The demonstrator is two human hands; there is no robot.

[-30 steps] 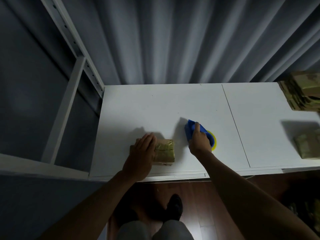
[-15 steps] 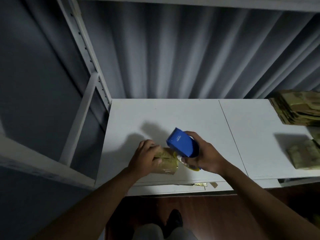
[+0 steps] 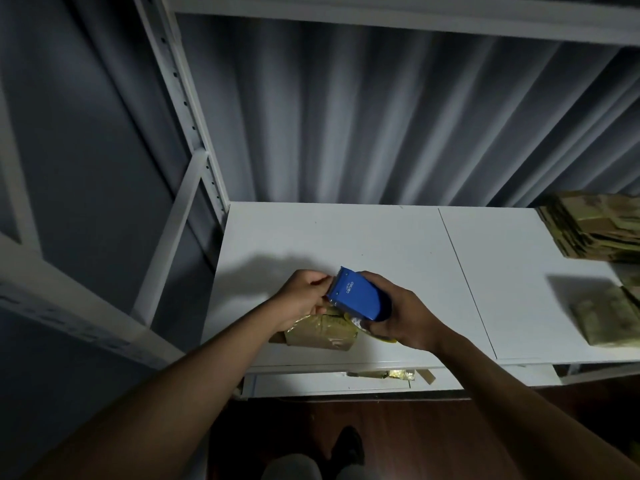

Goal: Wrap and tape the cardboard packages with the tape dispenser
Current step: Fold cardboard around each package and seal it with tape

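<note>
Against grey curtains, the white bench now carries only the cardboard package at its near edge, since the right hand has lifted the blue tape dispenser over it, grip wrapped round it, while the left hand pinches at its toothed end, probably freeing tape for the first strip.
</note>
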